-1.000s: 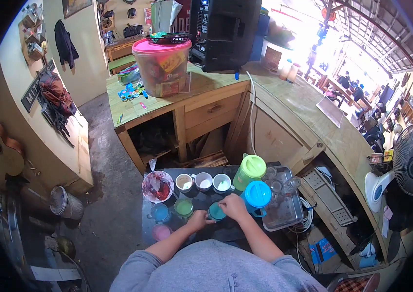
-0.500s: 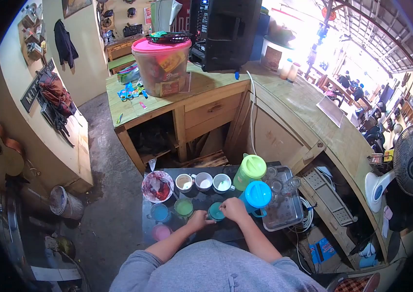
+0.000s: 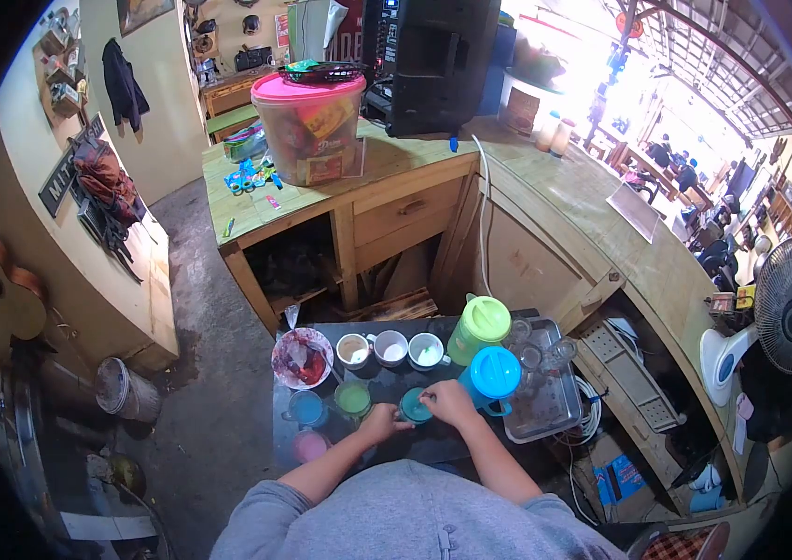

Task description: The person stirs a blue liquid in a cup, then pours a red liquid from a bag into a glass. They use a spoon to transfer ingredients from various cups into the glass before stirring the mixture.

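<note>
A glass of teal liquid (image 3: pixel 415 405) stands on the dark table between my hands. My left hand (image 3: pixel 383 425) is closed at the glass's lower left side. Over the rim, my right hand (image 3: pixel 450 401) is pinched on something too small to make out. Left of it are a green drink (image 3: pixel 352 399), a blue drink (image 3: pixel 305 408) and a pink drink (image 3: pixel 309 445). Three white cups (image 3: pixel 390 348) form a row behind, beside a bowl of red contents (image 3: pixel 303 358). The blue pitcher (image 3: pixel 494 374) and green pitcher (image 3: pixel 480 329) stand to the right.
A clear tray (image 3: pixel 542 416) with several glasses is right of the pitchers. Beyond the table, a wooden counter (image 3: pixel 415 173) carries a pink-lidded tub (image 3: pixel 310 126) and a black speaker (image 3: pixel 438 70). A fan (image 3: pixel 786 303) stands at the far right; distant people sit at upper right.
</note>
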